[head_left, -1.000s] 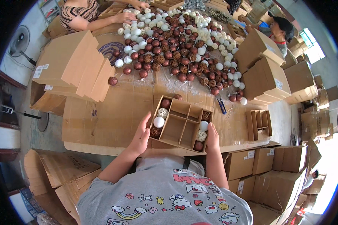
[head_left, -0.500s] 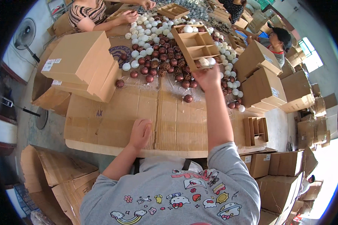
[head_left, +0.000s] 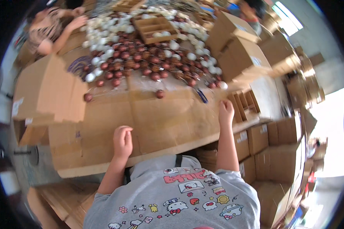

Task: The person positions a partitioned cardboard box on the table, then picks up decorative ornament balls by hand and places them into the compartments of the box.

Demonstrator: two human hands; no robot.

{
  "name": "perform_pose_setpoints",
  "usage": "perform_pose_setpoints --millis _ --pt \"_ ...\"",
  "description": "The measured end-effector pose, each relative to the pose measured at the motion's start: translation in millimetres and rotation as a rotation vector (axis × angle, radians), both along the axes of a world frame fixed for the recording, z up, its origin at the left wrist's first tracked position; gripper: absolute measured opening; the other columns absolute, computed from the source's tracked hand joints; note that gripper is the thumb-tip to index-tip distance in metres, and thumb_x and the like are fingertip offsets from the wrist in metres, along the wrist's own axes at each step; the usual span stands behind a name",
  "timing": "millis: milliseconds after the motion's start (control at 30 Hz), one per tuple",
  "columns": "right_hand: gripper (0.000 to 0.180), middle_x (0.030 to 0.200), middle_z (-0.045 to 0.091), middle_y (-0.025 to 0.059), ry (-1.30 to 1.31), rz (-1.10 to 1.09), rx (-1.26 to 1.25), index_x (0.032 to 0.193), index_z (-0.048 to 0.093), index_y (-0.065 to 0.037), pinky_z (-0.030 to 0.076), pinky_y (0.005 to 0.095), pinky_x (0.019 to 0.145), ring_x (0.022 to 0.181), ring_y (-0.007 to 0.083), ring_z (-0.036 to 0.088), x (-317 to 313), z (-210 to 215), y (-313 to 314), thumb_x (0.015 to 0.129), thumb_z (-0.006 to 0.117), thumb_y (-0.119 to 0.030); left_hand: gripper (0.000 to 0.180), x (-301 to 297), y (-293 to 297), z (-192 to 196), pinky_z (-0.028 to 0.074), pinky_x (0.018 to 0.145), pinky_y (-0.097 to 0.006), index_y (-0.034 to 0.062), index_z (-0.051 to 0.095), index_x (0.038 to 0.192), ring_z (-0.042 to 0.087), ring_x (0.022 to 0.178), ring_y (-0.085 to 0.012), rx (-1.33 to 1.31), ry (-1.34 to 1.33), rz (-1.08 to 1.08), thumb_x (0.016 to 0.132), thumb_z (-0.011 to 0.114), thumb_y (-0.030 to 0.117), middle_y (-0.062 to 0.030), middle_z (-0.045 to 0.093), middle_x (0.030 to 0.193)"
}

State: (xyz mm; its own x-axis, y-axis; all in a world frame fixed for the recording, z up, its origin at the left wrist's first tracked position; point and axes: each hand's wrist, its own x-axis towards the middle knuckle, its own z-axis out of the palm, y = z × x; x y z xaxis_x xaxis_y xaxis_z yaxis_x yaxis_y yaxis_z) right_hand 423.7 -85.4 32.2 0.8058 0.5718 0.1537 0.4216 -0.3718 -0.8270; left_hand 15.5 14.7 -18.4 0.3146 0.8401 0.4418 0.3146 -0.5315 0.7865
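My left hand (head_left: 122, 140) rests on the flat cardboard sheet (head_left: 168, 118) near the table's front edge, fingers curled, holding nothing. My right hand (head_left: 226, 111) lies on the cardboard at the right, next to an empty brown divided tray (head_left: 245, 102), fingers loosely apart and empty. A filled divided tray (head_left: 155, 28) with several balls sits far back on the heap of dark red balls (head_left: 141, 65) and white balls (head_left: 111, 38). One red ball (head_left: 160, 94) lies alone ahead of my hands.
A large open carton (head_left: 46, 91) stands at the left. Stacked cartons (head_left: 240, 49) crowd the right side and more sit below the table edge (head_left: 256, 137). Another person's arm (head_left: 53, 34) reaches in at the far left; a second person (head_left: 250, 11) is at the back right.
The divided tray of balls I held went from in front of me to the far heap. My right hand let it go and came back to the empty tray at the right.
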Motion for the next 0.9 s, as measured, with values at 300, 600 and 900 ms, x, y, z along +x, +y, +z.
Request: perform_pose_setpoints --millis 300,600,900 --pt "0.042 0.115 0.061 0.0178 -0.302 -0.244 -1.021 0.120 0.052 -0.008 0.044 0.0469 0.092 0.109 0.0347 0.057 58.6 13.2 -71.0 0.085 0.058 -0.031 0.011 4.0 0.0 -1.1 0.046 0.079 -0.038 0.0006 0.060 0.087 0.059 0.088 -0.0304 0.009 0.087 -0.066 0.089 0.049 0.004 -0.0136 0.062 0.092" --pt "0.014 0.093 0.062 0.0148 -0.519 -0.038 -0.319 0.093 0.061 -0.003 0.046 0.0444 0.080 0.091 0.0356 0.058 -64.2 41.8 -100.1 0.080 0.056 -0.002 0.009 3.7 -1.7 0.5 0.046 0.079 -0.038 0.0005 0.060 0.087 0.059 0.087 -0.0307 0.028 0.155 -0.062 0.087 0.051 0.003 -0.0134 0.063 0.091" --pt "0.026 0.113 0.057 0.0129 -0.456 0.669 -0.222 0.092 0.062 -0.004 0.043 0.0464 0.096 0.119 0.0378 0.048 -119.3 74.6 -76.9 0.069 0.056 0.005 0.018 -8.9 2.3 -32.3 0.044 0.083 -0.030 0.0024 0.054 0.104 0.053 0.094 -0.0166 -0.336 -0.713 0.182 0.098 0.037 0.008 -0.0094 0.056 0.109"
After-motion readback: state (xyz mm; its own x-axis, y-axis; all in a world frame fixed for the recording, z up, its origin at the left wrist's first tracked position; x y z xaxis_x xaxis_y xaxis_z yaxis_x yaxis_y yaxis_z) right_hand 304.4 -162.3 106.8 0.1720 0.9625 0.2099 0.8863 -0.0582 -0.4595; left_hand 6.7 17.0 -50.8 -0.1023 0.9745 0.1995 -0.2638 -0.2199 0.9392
